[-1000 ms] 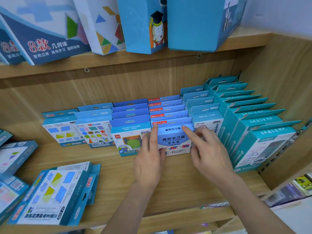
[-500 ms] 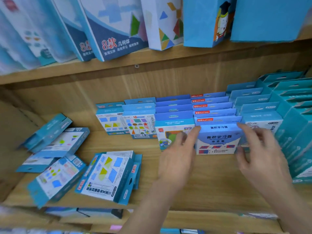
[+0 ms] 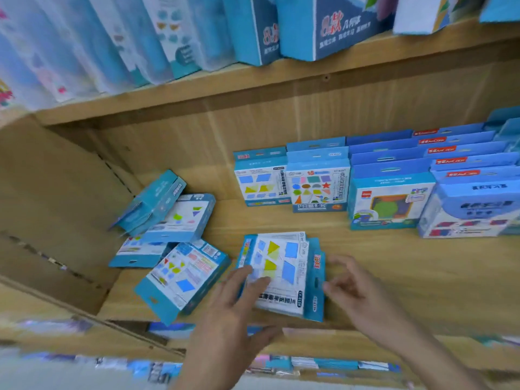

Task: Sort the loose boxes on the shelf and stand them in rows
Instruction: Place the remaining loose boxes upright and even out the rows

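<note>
Here, the left grip point(image 3: 231, 313) lies open, fingers spread on a flat stack of boxes point(image 3: 284, 266) at the shelf point(image 3: 422, 277) front. The right grip point(image 3: 360, 294), loosely open and holding nothing, hovers just beside the stack's right edge.

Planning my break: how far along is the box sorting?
Done: rows of boxes stand upright at the back right. In hand: the left hand rests on a flat stack near the front edge, the right hand beside it. Left: that stack and the loose boxes heaped at the left.
</note>
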### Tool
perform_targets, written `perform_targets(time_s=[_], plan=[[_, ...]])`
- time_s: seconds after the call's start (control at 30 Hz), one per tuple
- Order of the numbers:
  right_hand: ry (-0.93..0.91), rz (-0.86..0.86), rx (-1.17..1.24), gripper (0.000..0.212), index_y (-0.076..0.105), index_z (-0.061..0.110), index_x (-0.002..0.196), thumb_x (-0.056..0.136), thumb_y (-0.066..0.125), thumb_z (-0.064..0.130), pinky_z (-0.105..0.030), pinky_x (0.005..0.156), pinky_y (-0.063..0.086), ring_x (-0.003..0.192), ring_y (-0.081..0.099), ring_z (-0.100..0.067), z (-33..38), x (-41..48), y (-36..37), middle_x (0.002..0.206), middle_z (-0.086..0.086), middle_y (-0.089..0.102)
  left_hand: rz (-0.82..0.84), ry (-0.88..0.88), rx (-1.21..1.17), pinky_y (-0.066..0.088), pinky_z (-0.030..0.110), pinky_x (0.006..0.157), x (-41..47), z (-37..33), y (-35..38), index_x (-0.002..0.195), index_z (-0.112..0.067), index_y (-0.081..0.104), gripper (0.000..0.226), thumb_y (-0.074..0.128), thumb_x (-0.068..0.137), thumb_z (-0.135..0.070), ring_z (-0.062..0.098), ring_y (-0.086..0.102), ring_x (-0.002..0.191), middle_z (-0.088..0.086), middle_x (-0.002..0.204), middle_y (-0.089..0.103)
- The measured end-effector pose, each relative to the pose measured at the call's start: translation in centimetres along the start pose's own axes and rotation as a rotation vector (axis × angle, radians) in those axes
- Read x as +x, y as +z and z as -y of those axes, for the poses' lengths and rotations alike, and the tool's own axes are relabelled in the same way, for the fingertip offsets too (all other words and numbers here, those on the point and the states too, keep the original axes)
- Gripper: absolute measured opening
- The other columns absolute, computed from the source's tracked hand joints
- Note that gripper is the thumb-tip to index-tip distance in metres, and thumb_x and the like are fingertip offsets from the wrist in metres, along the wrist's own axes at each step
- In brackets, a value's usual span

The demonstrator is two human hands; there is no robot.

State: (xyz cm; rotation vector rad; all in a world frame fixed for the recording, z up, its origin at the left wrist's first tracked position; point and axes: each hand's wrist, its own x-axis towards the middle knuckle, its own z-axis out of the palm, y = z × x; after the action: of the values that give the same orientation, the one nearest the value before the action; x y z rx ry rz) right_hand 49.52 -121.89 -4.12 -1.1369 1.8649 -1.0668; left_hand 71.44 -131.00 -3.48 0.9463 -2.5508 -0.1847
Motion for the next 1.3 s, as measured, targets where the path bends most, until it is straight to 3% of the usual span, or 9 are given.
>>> perform_targets(time_s=[0.17,0.27,0.43,0.63,0.73,0.87,0.97,1.13,1.3], plan=[[0.138,-0.212,0.077,0.035,0.050,0.032,0.116,0.085,0.066,0.032,-0.016,0.063,0.048,0.066,0.063,0.000,2.2,0.0,4.5,0.079,0.010,0.067,0.079,0.092,-0.032,0.057,0.034,0.078,-1.4,2.0,1.4,0.131,-0.031,0.046,0.085,0.085,0.055,-0.035,0.018,0.036,0.134,0.002,0.142,0.048],[0.143,-0.329,0.148,0.044,0.048,0.039,0.111,0.078,0.075,0.029,-0.024,0.061,0.052,0.062,0.065,-0.005,4.1,-0.7,5.6,0.079,0.007,0.065,0.050,0.065,-0.127,0.060,0.029,0.061,-1.1,2.5,1.2,0.126,-0.033,0.048,0.089,0.090,0.049,-0.023,0.014,0.041,0.128,0.000,0.135,0.055],[0.031,-0.475,0.321,0.058,0.047,0.049,0.105,0.074,0.078,0.012,-0.022,0.057,0.051,0.063,0.065,-0.011,6.6,-1.7,7.0,0.092,-0.003,0.064,-0.005,0.087,-0.305,0.050,0.019,0.087,-1.0,4.3,0.2,0.127,-0.040,0.047,0.062,0.070,0.069,-0.044,0.006,0.043,0.124,-0.012,0.136,0.050],[-0.178,-0.324,0.338,0.065,0.048,0.044,0.115,0.064,0.076,0.015,-0.029,0.065,0.055,0.077,0.068,-0.020,10.1,-2.0,4.3,0.097,-0.003,0.066,0.019,-0.192,-0.667,0.029,-0.001,0.093,2.3,5.7,-5.5,0.125,-0.058,0.034,0.048,0.054,0.081,-0.057,-0.021,0.033,0.121,-0.042,0.126,0.039],[-0.239,-0.287,0.401,0.068,0.047,0.044,0.118,0.063,0.073,0.013,-0.032,0.064,0.057,0.077,0.071,-0.022,11.5,-1.4,3.7,0.099,-0.005,0.070,0.345,-0.204,-1.121,0.050,0.016,0.083,4.0,5.0,-7.5,0.126,-0.034,0.051,0.038,0.052,0.088,-0.035,0.001,0.062,0.105,-0.018,0.113,0.067],[-0.183,-0.378,0.607,0.070,0.046,0.048,0.126,0.066,0.078,0.034,-0.036,0.073,0.056,0.092,0.070,-0.022,11.0,0.6,4.5,0.102,-0.006,0.071,0.235,-0.483,-1.259,0.051,0.013,0.063,4.2,3.9,-8.0,0.110,-0.021,0.061,0.023,0.052,0.090,-0.028,0.006,0.070,0.084,-0.009,0.093,0.074],[-0.061,-0.358,0.658,0.054,0.051,0.046,0.125,0.074,0.065,0.052,-0.034,0.075,0.053,0.091,0.070,-0.020,9.3,1.7,5.3,0.106,-0.006,0.071,0.161,-0.759,-1.459,0.055,0.029,0.078,4.6,4.5,-7.3,0.109,-0.017,0.062,0.023,0.055,0.092,-0.031,0.014,0.072,0.086,-0.001,0.093,0.075],[-0.033,-0.399,-0.055,0.026,0.056,0.041,0.115,0.091,0.057,0.030,-0.028,0.096,0.042,0.117,0.056,-0.018,5.8,2.3,6.8,0.125,0.001,0.062,0.004,-0.877,-1.579,0.052,0.039,0.080,5.1,5.4,-7.1,0.100,-0.015,0.063,0.014,0.055,0.093,-0.024,0.017,0.072,0.085,0.003,0.095,0.075],[0.125,-0.169,-0.749,0.087,0.012,0.046,0.146,0.072,0.041,0.082,-0.043,0.111,0.024,0.146,0.003,-0.020,5.2,2.6,9.7,0.160,-0.001,0.002,-0.094,-0.879,-1.606,0.054,0.037,0.079,5.1,6.1,-7.0,0.101,-0.017,0.061,0.012,0.053,0.094,-0.022,0.016,0.071,0.087,0.002,0.100,0.074]])
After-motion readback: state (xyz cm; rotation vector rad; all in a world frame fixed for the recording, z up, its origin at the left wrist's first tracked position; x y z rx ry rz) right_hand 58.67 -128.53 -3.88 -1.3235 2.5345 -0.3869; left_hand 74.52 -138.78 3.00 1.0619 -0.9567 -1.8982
